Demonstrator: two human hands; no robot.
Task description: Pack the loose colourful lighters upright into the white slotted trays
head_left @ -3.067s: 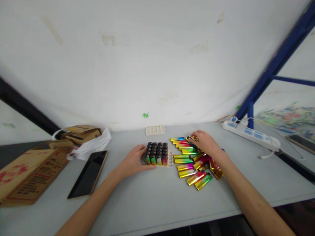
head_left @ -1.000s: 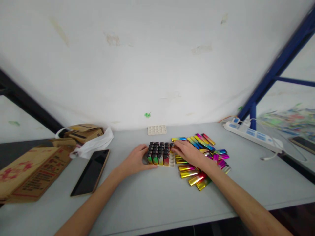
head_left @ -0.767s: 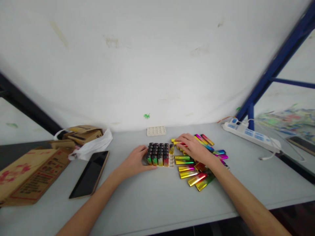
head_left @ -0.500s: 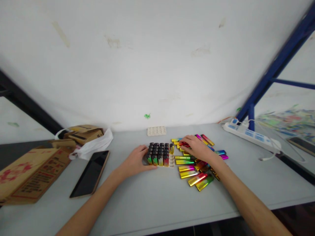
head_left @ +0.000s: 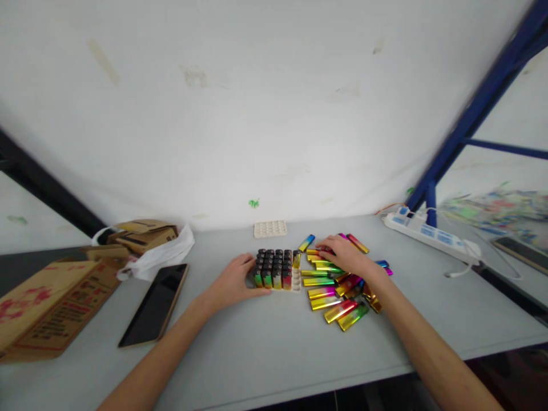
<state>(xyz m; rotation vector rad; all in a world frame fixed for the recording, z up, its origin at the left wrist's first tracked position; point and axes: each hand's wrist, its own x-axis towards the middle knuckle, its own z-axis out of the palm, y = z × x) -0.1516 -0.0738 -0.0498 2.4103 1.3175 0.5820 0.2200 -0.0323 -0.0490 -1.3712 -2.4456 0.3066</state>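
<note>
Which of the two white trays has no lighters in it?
The far tray by the wall, its holes bare. The near tray, against the left hand, is packed with upright lighters.

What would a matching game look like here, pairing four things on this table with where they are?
1. phone
2. power strip
3. empty white tray
4. left hand

a. holding the side of the filled tray
b. far right, beside the blue post
c. at the wall, behind the filled tray
d. flat, next to the cardboard box

Pairs: 1-d, 2-b, 3-c, 4-a
</note>
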